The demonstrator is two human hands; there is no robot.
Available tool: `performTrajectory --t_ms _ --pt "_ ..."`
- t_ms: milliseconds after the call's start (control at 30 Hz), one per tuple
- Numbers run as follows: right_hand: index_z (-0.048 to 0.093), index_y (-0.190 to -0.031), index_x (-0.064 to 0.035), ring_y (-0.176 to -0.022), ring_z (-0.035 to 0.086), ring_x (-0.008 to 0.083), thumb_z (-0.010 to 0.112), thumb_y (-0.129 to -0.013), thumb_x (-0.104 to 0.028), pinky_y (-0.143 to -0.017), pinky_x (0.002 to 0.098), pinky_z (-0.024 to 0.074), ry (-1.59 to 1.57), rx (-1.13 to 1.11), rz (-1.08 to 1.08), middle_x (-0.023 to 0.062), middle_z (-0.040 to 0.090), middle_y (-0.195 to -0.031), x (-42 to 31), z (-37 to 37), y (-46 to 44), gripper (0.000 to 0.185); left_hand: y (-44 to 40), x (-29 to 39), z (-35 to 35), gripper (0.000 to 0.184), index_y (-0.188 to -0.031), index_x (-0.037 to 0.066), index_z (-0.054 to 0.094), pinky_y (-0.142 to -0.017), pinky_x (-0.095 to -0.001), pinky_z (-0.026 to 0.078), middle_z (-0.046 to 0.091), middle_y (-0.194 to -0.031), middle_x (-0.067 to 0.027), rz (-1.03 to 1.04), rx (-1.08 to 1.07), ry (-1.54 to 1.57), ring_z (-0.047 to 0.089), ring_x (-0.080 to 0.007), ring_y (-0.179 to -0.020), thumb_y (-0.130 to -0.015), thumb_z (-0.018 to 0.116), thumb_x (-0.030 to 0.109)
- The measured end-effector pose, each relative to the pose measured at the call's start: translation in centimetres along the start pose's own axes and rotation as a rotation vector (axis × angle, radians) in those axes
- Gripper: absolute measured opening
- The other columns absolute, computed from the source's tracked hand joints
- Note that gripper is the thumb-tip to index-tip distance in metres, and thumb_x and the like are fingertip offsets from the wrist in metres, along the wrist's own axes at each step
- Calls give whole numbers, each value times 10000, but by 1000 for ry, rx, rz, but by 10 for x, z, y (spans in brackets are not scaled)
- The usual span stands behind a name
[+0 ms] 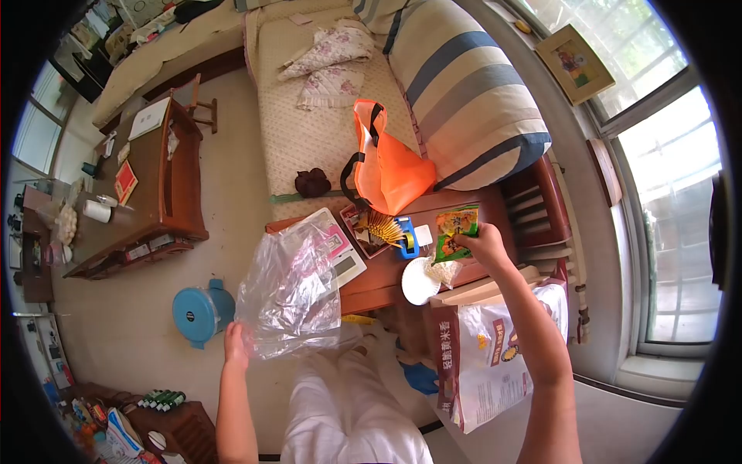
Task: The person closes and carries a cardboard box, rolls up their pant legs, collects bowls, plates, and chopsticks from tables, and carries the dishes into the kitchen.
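Observation:
A large clear plastic bag (290,282) hangs from my left hand (238,344), whose fingers are closed on its lower left edge. The bag covers part of a white and pink boxed item (340,255) on the wooden bench. My right hand (483,246) grips a small green and orange snack packet (456,232) by its right side, above the bench end. Just below that packet sit a white fluted dish (420,281) and a crumpled clear wrapper (446,272). A blue tape dispenser (407,238) stands to the packet's left, beside a box of yellow-striped sticks (379,228).
An orange tote bag (394,166) stands on the bench near a striped cushion (471,100). A large printed sack (487,356) leans below my right forearm. On the floor to the left is a blue lidded bin (202,313); beyond it stands a wooden table (174,178).

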State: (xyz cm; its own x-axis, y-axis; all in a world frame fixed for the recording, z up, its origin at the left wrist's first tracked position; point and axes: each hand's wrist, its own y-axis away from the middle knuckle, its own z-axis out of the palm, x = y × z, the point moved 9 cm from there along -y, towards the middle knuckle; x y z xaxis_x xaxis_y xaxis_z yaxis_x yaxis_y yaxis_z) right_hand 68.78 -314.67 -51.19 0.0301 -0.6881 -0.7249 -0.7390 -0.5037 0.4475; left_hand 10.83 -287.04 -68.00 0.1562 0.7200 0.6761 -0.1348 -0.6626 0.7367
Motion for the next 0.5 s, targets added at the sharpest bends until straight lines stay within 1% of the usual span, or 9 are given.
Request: performTrajectory --t_ms 33,67,100,167,233,367,433,467,500 --pt "672 -935 23 -714 671 206 706 -745 -126 -681 329 516 145 52 -74 137 690 -787 -2 -4 1 244 1 -3 -4 210 -1092 109 517 -539 -279 443 554 -859 -33 9 -5 -119 530 -128 -685 -885 489 128" --pt "680 -932 -37 -728 666 286 687 -734 -195 -689 385 508 235 41 -87 164 680 -802 -7 -1 9 253 11 2 3 210 -1092 109 517 -539 -279 443 554 -859 -33 1 -7 -116 530 -128 -685 -885 489 128" --pt "680 -932 -37 -728 666 286 687 -734 -195 -689 385 508 241 39 -83 164 680 -802 -9 2 15 253 24 12 8 291 -1168 112 497 -567 -273 448 552 -900 -41 59 43 -180 529 -122 -704 -879 478 91" --pt "688 -898 -92 -755 650 341 661 -734 -206 -695 433 499 726 37 -132 154 677 -804 -17 15 26 202 36 25 6 376 -1244 114 476 -596 -266 452 550 -942 -48 114 94 -244 529 -116 -723 -873 467 54" --pt "715 -905 -150 -812 643 342 648 -702 -144 -736 427 515 977 -87 -38 167 665 -837 -1 32 27 214 41 46 2 475 -1327 118 429 -631 -251 446 544 -984 -57 313 113 -236 520 -106 -717 -866 452 6" --pt "730 -908 -178 -873 646 325 649 -688 -107 -783 413 521 1054 -162 -35 144 676 -882 89 59 -13 245 37 66 -45 440 -1288 112 469 -637 -241 438 539 -1014 -45 368 177 -100 518 -95 -748 -866 450 -10" --pt "711 -880 -95 -939 641 343 614 -695 -62 -815 402 527 1100 -254 -44 176 673 -933 106 77 -23 211 51 87 -92 329 -1199 98 539 -564 -222 392 567 -869 -17 533 382 12 478 -74 -647 -880 472 53" --pt "711 -893 -106 -939 643 341 605 -710 -78 -819 407 525 1190 -410 -42 171 674 -940 91 91 -14 213 53 90 -110 329 -1199 98 539 -564 -222 392 567 -869 -17 531 390 12 478 -74 -647 -880 472 53" --pt "711 -893 -106 -939 643 341 605 -710 -78 -819 407 525 1193 -418 -47 171 674 -940 95 96 -19 213 57 91 -133 301 -1166 91 558 -558 -217 384 559 -836 -8 525 417 96 469 -71 -633 -880 467 64"
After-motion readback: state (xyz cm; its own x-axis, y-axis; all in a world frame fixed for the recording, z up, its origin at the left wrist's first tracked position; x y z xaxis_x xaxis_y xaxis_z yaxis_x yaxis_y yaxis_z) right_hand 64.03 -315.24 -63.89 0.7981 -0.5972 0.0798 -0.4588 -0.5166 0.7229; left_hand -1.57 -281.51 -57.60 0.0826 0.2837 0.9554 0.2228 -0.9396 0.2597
